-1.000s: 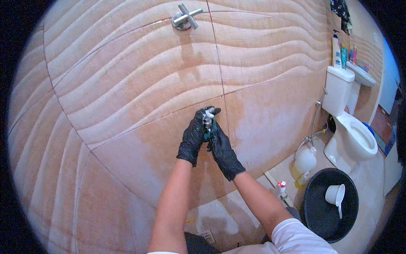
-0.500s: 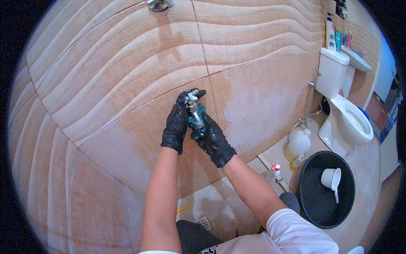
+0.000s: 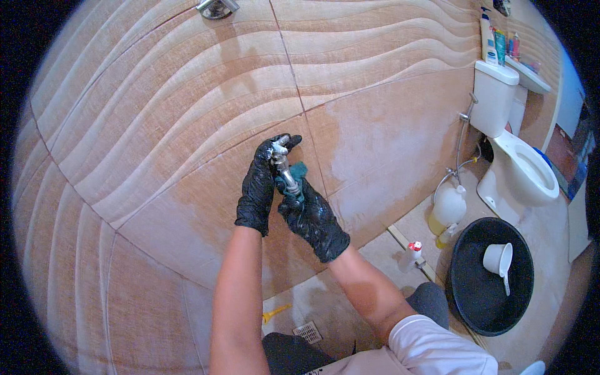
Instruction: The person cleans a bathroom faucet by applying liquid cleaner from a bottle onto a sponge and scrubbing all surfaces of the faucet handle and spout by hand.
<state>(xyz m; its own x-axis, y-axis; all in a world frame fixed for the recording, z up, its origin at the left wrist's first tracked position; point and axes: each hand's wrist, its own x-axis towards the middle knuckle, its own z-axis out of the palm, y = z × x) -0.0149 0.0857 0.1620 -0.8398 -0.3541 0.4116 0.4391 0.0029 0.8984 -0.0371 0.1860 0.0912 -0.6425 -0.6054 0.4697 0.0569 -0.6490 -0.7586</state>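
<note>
Both my hands wear wet black gloves, held out before the tiled wall. My left hand [image 3: 255, 187] is curled around the upper end of a chrome tap [image 3: 282, 167], which has whitish suds on it. The tap slants down toward my right hand [image 3: 315, 220], whose fingers close on a green scouring pad [image 3: 298, 170] pressed around the tap's lower part. Whether the tap is fixed to the wall cannot be seen behind my hands.
At the right stand a black basin [image 3: 465, 294] holding a white dipper [image 3: 497, 259], a white toilet [image 3: 515, 169], a jug of yellowish liquid [image 3: 449, 206] and a red-capped bottle [image 3: 412, 253]. A yellow-handled tool [image 3: 275, 312] lies near the floor drain [image 3: 307, 332]. A chrome fixture [image 3: 217, 7] juts out above.
The whole view has shifted slightly. My right hand and the scouring pad have moved a little along the tap, and more of the green pad shows. Both hands keep their hold.
</note>
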